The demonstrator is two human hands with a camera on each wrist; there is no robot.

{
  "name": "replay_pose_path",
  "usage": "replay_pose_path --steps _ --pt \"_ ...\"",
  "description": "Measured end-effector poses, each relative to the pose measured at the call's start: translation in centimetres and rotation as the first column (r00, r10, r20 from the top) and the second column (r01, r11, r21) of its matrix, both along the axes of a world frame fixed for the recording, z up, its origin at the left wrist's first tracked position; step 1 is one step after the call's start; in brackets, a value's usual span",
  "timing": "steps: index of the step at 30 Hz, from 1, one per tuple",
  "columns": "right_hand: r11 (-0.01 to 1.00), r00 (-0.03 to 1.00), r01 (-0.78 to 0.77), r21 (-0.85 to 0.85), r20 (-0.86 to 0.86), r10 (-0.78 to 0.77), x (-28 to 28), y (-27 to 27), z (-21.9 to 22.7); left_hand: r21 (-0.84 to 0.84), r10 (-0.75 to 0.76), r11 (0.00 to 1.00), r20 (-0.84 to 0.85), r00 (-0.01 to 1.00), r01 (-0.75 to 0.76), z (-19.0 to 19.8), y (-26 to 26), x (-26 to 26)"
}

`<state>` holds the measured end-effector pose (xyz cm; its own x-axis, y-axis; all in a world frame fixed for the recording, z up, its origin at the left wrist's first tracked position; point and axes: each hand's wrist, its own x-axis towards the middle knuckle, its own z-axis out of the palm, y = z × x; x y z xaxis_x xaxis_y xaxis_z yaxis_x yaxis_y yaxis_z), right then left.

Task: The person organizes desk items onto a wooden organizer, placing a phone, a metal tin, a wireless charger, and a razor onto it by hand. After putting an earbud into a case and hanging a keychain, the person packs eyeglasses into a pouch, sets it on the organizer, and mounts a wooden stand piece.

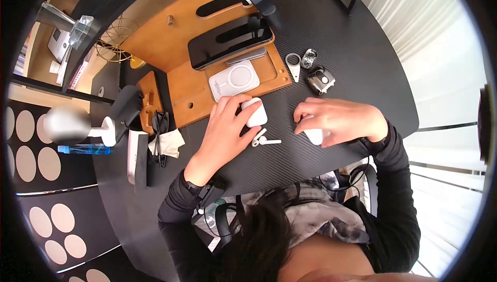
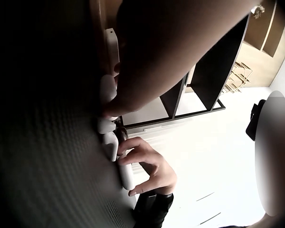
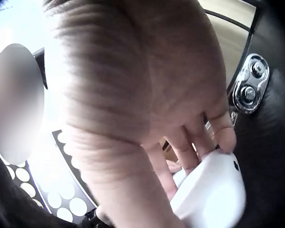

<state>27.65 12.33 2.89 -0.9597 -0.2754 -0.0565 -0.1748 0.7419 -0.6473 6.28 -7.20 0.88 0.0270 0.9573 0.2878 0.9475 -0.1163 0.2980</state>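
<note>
My left hand is beside the wooden stand, its fingers and thumb around a small white earbud case lying on the black desk. Just below that case, two white earbuds with stems lie loose. Further right, my right hand grips a second white case between thumb and fingers, low over the desk. The right wrist view shows this rounded white case under the fingertips, with a small dark port in its side. In the left wrist view, the right hand pinches it by its edges.
Behind the hands, the wooden stand holds a black phone and a pale charging pad. A ring-ended tag and a black-and-silver object lie at the back right. Glasses and a cloth sit left.
</note>
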Motion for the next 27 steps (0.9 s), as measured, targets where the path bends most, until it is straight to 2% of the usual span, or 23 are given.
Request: replay_pose_path --steps 2,4,6,8,10,12,13,17,19,20,22,23,26,27 --pt "0.999 0.998 0.021 -0.04 -0.06 -0.023 -0.6 -0.5 -0.5 -0.023 0.036 0.999 0.14 0.99 -0.033 -0.1 0.2 0.1" --pt "0.991 0.984 0.105 -0.081 -0.135 -0.116 -1.1 -1.0 -0.5 -0.018 0.025 1.0 0.151 0.988 -0.023 -0.2 0.3 0.0" --pt "0.986 0.979 0.126 -0.111 -0.145 -0.141 -1.7 -1.0 -1.0 -0.001 -0.003 1.0 0.223 0.975 0.003 -0.5 0.5 -0.1" --pt "0.958 0.894 0.167 -0.231 -0.374 -0.246 -2.7 -1.1 -2.2 0.025 -0.034 0.999 0.248 0.968 0.028 -1.3 0.6 0.0" --pt "0.946 0.872 0.198 -0.258 -0.394 -0.29 -3.5 -1.4 -2.6 0.057 -0.065 0.997 0.271 0.96 0.051 -1.7 0.9 0.2" --pt "0.903 0.833 0.234 -0.361 -0.405 -0.377 -4.4 -1.9 -3.0 -0.02 0.008 1.0 0.485 0.874 0.001 -2.0 1.1 0.4" --pt "0.902 0.821 0.247 -0.355 -0.418 -0.39 -4.6 -2.2 -3.2 0.006 -0.001 1.0 0.479 0.878 -0.002 -2.2 1.1 0.3" --pt "0.922 0.833 0.246 -0.3 -0.421 -0.359 -4.4 -1.7 -3.5 0.0 -0.021 1.0 0.498 0.867 0.024 -2.4 0.8 -0.1" --pt "0.946 0.858 0.287 -0.15 -0.399 -0.324 -3.9 -1.3 -3.5 0.039 -0.021 0.999 0.42 0.907 0.005 -2.3 0.6 -0.2" --pt "0.947 0.859 0.286 -0.149 -0.397 -0.322 -4.0 -1.3 -3.4 0.039 -0.02 0.999 0.423 0.906 0.004 -2.2 0.5 -0.3" --pt "0.952 0.835 0.305 -0.012 -0.477 -0.274 -3.9 -1.5 -3.0 0.072 -0.055 0.997 0.28 0.958 0.036 -1.8 0.0 -0.6" --pt "0.95 0.797 0.303 -0.075 -0.527 -0.296 -4.2 -1.9 -2.6 0.067 -0.051 0.997 0.284 0.958 0.033 -1.6 -0.3 -0.7" --pt "0.966 0.808 0.228 -0.125 -0.528 -0.259 -4.5 -2.9 -2.9 0.018 -0.005 1.0 0.337 0.941 -0.001 -1.2 -1.3 -0.8" --pt "0.98 0.832 0.169 -0.104 -0.518 -0.199 -4.7 -3.4 -3.0 0.012 0.055 0.998 0.413 0.909 -0.066 -1.1 -1.6 -0.7"
